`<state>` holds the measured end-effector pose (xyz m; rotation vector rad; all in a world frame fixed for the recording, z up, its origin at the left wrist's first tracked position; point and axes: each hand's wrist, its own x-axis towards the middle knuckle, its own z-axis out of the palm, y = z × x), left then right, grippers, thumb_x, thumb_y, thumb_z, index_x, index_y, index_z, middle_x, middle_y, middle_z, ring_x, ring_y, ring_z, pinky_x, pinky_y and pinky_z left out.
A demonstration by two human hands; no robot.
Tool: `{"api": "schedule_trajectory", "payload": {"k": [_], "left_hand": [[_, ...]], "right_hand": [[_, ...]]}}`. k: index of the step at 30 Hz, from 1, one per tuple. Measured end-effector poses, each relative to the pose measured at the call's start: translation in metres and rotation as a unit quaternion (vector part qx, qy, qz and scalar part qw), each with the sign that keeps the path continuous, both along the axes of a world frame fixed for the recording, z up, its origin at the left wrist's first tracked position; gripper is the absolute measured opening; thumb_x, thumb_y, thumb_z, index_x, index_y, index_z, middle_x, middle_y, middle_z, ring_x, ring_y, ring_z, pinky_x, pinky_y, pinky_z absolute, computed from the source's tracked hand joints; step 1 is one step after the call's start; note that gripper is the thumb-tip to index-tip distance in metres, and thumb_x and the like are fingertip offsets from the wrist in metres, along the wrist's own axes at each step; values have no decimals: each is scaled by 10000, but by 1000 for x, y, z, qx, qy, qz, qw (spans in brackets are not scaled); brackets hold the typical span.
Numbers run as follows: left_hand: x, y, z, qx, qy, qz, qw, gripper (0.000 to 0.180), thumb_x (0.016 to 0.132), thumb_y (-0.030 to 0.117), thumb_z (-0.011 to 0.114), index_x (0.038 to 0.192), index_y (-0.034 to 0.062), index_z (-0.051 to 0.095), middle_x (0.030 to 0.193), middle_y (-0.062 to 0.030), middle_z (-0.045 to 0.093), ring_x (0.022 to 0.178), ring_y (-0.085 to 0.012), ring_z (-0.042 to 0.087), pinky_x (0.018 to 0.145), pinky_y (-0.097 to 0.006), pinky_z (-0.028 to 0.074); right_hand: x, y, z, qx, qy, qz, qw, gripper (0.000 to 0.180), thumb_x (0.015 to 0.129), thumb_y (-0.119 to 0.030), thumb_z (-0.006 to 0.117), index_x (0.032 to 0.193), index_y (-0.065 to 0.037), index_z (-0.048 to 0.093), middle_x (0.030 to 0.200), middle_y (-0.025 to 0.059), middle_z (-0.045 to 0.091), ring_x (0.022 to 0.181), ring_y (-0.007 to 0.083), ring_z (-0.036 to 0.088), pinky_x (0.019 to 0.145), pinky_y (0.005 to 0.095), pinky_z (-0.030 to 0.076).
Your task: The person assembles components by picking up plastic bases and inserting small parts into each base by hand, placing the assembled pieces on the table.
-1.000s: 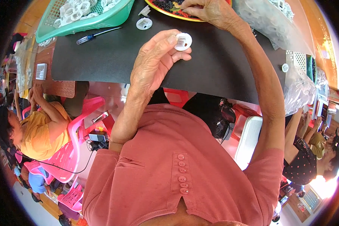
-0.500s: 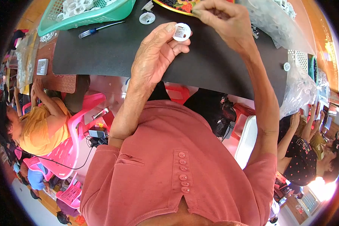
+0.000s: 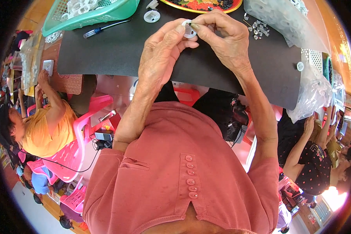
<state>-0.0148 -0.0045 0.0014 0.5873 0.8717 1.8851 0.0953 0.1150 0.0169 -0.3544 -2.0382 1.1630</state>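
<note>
Above the dark table [image 3: 117, 54], my left hand [image 3: 158, 52] pinches a small white round plastic part [image 3: 189, 32] between thumb and fingers. My right hand [image 3: 226, 43] has come up to the part's right edge, thumb and index finger pressed together there. A tiny dark spot shows at the part's upper edge by these fingertips. Whatever the right fingers pinch is too small and hidden to name. Just beyond my left hand lies a similar white round part [image 3: 151, 16], with a small white plastic piece [image 3: 152, 4] behind it.
At the far left stands a green basket [image 3: 93, 16] of white parts, a screwdriver [image 3: 105, 28] before it. A red-and-yellow tray [image 3: 201, 13] with small black pieces sits beyond my hands. To the right are small clear pieces [image 3: 258, 29], a plastic bag [image 3: 282, 19] and another round part [image 3: 300, 66].
My right hand has moved from the tray's edge down and left to the white part. The left hand still holds the part, which is now tilted and partly covered by fingers.
</note>
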Motion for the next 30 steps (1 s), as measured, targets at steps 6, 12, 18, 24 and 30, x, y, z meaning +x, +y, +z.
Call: {"api": "schedule_trajectory", "payload": {"k": [6,12,18,24,30], "left_hand": [[4,3,1,-16,61,34,997,325,934,176,541,1156,-61,560,969,-116,628,848,-165,619,762,-297,522],[0,-1,1,-42,214,64,974,323,943,202,528,1160,-32,580,898,-89,637,761,-135,624,739,-254,507],[0,1,0,-25,158,34,986,303,947,186,516,1157,-23,580,888,-77,630,756,-124,613,739,-257,506],[5,-3,10,-55,284,53,956,282,943,141,506,1169,-19,558,893,-79,626,769,-120,610,720,-245,495],[3,-1,7,-60,301,59,950,286,942,135,509,1175,-24,552,901,-79,628,769,-124,614,718,-244,498]], "right_hand": [[0,2,-3,-23,18,4,1000,79,790,-47,671,866,-34,686,721,-28,579,594,19,476,534,183,397],[3,1,1,-10,0,5,1000,71,790,-57,682,858,-39,688,720,-29,575,592,22,470,528,184,387],[4,1,3,22,-7,1,1000,73,788,-53,678,859,-40,684,700,-33,555,583,26,461,522,189,377],[3,1,-2,-21,9,2,1000,73,783,-51,679,855,-44,685,700,-32,562,578,24,462,523,189,382],[4,0,0,39,-25,-18,999,98,776,-52,682,873,-42,683,713,-3,592,572,42,498,525,197,407]]}}
